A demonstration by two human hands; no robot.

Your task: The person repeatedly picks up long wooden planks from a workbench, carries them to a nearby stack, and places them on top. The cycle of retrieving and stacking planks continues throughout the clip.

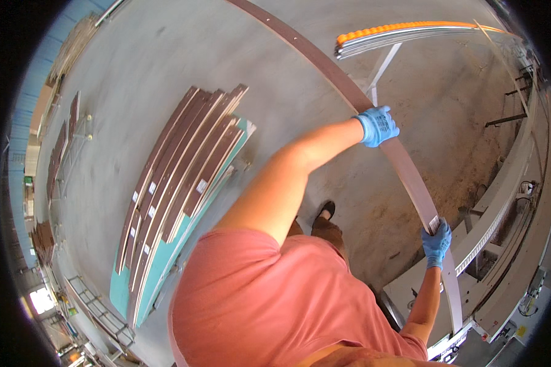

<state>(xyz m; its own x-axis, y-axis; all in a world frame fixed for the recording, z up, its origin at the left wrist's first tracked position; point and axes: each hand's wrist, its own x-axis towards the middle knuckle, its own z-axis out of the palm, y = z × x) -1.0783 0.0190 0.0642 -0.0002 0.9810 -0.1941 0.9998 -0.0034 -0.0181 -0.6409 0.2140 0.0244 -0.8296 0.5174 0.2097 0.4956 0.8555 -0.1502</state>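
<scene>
A long, narrow brown board (406, 172) runs from the top edge of the view down to the lower right, bent by the lens. My left hand (378, 126), in a blue glove, is closed over it near its middle. Lower down, my right hand (436, 243), gloved the same way, grips the board's edge beside a small white label (434, 224). The board's near end lies over the machine bed at the lower right. Parts of the fingers of both hands are hidden behind the board.
Several brown boards with white labels lie stacked on a teal panel (121, 292) at my left. A rail with orange rollers (404, 29) stands at the far right on a white leg. Along the right runs a long machine (502, 269). Sawdust (453, 159) covers the floor beside it.
</scene>
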